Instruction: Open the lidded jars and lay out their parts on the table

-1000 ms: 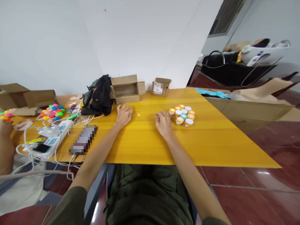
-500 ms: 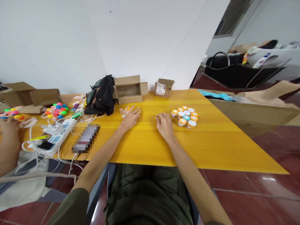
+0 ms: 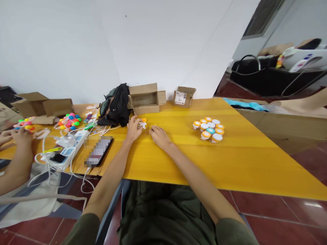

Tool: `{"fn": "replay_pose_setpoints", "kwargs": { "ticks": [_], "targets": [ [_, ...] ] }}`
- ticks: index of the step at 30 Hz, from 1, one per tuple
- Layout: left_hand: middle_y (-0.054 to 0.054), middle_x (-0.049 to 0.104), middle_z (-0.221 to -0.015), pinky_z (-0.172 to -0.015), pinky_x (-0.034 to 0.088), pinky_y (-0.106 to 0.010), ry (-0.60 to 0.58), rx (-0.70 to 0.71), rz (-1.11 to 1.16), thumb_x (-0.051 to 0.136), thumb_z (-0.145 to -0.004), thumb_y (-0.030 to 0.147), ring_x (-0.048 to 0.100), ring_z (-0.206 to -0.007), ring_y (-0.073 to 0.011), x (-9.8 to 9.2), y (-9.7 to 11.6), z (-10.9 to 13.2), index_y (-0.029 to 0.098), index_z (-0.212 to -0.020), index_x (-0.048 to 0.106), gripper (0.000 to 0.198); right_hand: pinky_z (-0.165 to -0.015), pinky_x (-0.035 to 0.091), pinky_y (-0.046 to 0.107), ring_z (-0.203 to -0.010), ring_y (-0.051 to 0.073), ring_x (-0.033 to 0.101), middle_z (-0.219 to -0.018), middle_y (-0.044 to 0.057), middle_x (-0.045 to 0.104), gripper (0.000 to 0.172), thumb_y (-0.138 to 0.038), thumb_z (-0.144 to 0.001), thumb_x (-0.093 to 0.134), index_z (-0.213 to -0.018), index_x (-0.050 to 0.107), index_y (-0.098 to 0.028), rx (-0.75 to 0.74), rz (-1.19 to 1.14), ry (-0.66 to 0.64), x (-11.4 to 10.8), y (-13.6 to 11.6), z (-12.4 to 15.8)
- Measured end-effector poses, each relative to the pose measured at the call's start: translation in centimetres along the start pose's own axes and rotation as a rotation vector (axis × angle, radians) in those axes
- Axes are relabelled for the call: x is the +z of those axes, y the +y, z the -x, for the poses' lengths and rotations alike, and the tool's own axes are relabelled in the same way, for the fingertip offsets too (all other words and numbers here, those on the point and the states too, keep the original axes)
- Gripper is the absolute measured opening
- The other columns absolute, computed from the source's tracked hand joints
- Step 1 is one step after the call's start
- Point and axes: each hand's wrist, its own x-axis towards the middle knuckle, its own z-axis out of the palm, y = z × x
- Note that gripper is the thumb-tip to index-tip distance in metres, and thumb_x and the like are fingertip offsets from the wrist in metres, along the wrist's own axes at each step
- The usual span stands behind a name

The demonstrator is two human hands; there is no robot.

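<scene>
My left hand [image 3: 134, 129] rests on the yellow table, its fingers bent and closed round something too small or hidden to make out. Right beside its fingertips lie small white pieces [image 3: 143, 125] and an orange lid [image 3: 144, 120]. Just to the right, my right hand [image 3: 158, 136] has its fingers curled together, fingertips low over the wood; what they hold, if anything, is hidden. A cluster of small clear jars with orange, white and teal lids [image 3: 210, 130] stands farther right, apart from both hands.
An open cardboard box [image 3: 145, 99], a smaller box [image 3: 183, 97] and a black bag [image 3: 119, 109] stand along the wall. To the left are a phone [image 3: 100, 151], a power strip [image 3: 74, 146] with cables, and colourful balls [image 3: 68, 121]. Another person's hands [image 3: 21, 136] work at far left.
My right hand has moved left, away from the jars and towards my left hand. My left hand has drawn back left, uncovering the white pieces and orange lid. The view has shifted slightly.
</scene>
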Motion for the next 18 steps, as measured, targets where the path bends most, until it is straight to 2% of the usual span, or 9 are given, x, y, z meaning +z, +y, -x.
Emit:
{"fn": "replay_pose_setpoints", "kwargs": {
  "ticks": [4,8,14,18],
  "targets": [
    [-0.006,0.050,-0.147,-0.101,0.048,-0.053,-0.031,0.020,-0.067,0.058,-0.082,0.024,0.050,-0.129,-0.0343,0.4,0.3,0.0,0.031,-0.105,0.071,0.028,-0.089,0.050,0.034,-0.110,0.024,0.061,-0.110,0.016,0.067,0.034,-0.003,-0.090,0.045,-0.107,0.070,-0.018,-0.032,0.066,-0.051,-0.2,-0.4,-0.5],
    [-0.006,0.050,-0.148,-0.103,0.047,-0.057,-0.003,0.049,-0.074,0.062,-0.078,0.025,0.047,-0.132,-0.0363,0.8,0.2,0.0,0.031,-0.101,0.074,0.026,-0.087,0.051,0.035,-0.109,0.025,0.061,-0.110,0.017,0.067,0.036,-0.001,-0.089,0.042,-0.106,0.070,-0.018,-0.022,0.065,-0.046,-0.3,-0.1,-0.3],
    [-0.003,0.050,-0.150,-0.105,0.045,-0.058,0.002,0.082,-0.092,0.062,-0.079,0.025,0.044,-0.134,-0.0360,0.9,0.0,0.2,0.032,-0.100,0.076,0.026,-0.087,0.050,0.035,-0.108,0.025,0.062,-0.110,0.016,0.067,0.034,-0.002,-0.089,0.043,-0.103,0.069,-0.019,0.023,0.045,0.000,0.2,1.2,0.2],
    [-0.004,0.051,-0.149,-0.106,0.044,-0.056,0.032,0.078,-0.091,0.060,-0.081,0.027,0.044,-0.135,-0.0352,0.9,0.1,-0.1,0.033,-0.107,0.074,0.030,-0.086,0.050,0.034,-0.108,0.025,0.061,-0.111,0.014,0.068,0.035,-0.001,-0.088,0.043,-0.103,0.068,-0.021,0.058,0.046,0.024,0.6,2.1,0.6]
  ]
}}
